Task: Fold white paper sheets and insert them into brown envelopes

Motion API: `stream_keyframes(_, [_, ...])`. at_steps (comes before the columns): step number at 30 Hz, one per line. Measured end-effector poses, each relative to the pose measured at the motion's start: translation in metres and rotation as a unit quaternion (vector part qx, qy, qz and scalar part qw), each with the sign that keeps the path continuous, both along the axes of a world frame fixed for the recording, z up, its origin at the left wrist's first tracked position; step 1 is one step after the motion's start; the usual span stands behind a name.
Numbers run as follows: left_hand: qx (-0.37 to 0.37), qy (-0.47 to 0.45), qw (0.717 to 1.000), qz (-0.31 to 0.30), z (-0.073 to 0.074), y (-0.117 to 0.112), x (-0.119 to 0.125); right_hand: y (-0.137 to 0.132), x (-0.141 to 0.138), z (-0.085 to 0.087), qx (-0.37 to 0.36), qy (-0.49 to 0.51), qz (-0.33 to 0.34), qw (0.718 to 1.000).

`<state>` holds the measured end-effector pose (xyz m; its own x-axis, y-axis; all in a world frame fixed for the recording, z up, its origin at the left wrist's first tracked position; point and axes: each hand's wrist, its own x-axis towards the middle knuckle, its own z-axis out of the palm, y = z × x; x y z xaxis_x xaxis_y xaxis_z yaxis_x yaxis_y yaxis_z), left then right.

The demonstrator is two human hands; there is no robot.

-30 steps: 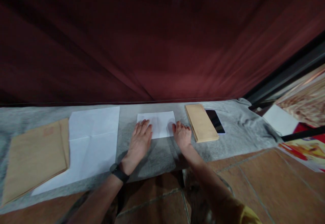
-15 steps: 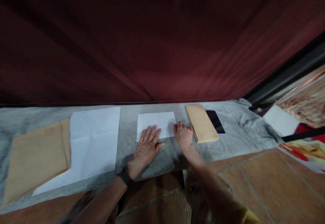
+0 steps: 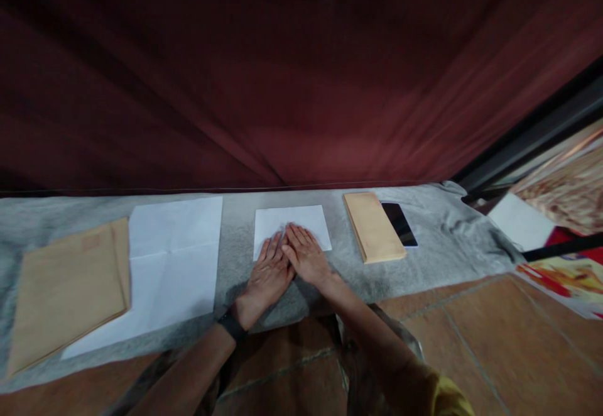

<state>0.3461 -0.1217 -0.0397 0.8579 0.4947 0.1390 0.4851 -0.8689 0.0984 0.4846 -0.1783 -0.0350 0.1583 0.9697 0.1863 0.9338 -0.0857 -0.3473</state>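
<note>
A small white rectangle of paper (image 3: 269, 220), which looks folded, lies on the grey cloth in front of me. My left hand (image 3: 269, 273) rests flat on its lower left part, fingers stretched out. Beside it, my right hand (image 3: 308, 254) lies flat on the middle of the paper, its thumb side overlapping the left hand. The hands hide the paper's lower edge. Right of them is a stack of narrow tan envelopes (image 3: 375, 227), partly over a dark phone (image 3: 399, 224).
Larger white sheets (image 3: 174, 265) with crease lines lie to the left, partly under large brown envelopes (image 3: 70, 290). Grey cloth (image 3: 443, 246) covers the long surface. A dark red curtain (image 3: 292, 89) hangs behind it. Tiled floor (image 3: 532, 347) shows at the front right.
My right hand has moved left from the paper's right edge and opened from a curled shape to lie flat beside my left hand. The left hand stays nearly in place.
</note>
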Motion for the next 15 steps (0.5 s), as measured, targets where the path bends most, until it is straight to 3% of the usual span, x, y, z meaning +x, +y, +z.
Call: stream_keyframes(15, [-0.032,-0.051,0.997,0.05,-0.005,0.002,-0.01,-0.015,0.019,-0.012,-0.007,-0.075,-0.065,0.995])
